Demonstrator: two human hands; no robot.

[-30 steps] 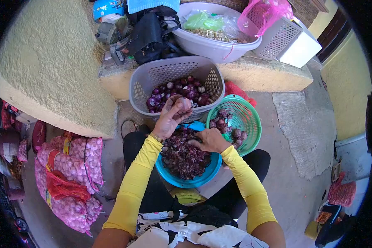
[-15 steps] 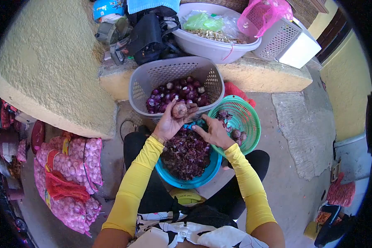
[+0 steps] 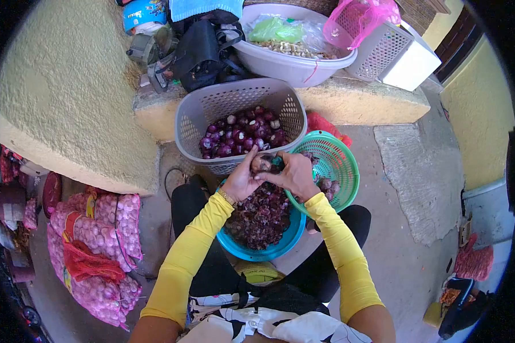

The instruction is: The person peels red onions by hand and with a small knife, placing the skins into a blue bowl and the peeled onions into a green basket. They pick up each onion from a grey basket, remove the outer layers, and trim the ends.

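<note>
My left hand [image 3: 243,178] is wrapped round a brownish onion [image 3: 261,164] above the blue basin [image 3: 257,255]. Against the onion's right side, my right hand [image 3: 296,175] has its fingers closed round a small teal-handled tool [image 3: 278,162], mostly hidden by the fingers. Loose dark onion skins [image 3: 258,220] fill the basin between my legs. Beyond my hands, a grey perforated basket [image 3: 184,123] holds peeled purple onions [image 3: 240,134]. At the right, a green colander [image 3: 349,171] contains several unpeeled onions [image 3: 328,186].
Pink net sacks of garlic [image 3: 97,234] lie at the left beside a yellow wall [image 3: 68,86]. On the ledge [image 3: 366,103] stand a white tub [image 3: 292,70], a black bag [image 3: 197,54] and a grey crate [image 3: 377,54]. A red net [image 3: 320,123] lies behind the colander.
My hands have come together. My right hand has moved up and left with the tool to the onion, and my left hand's fingers have closed more round it.
</note>
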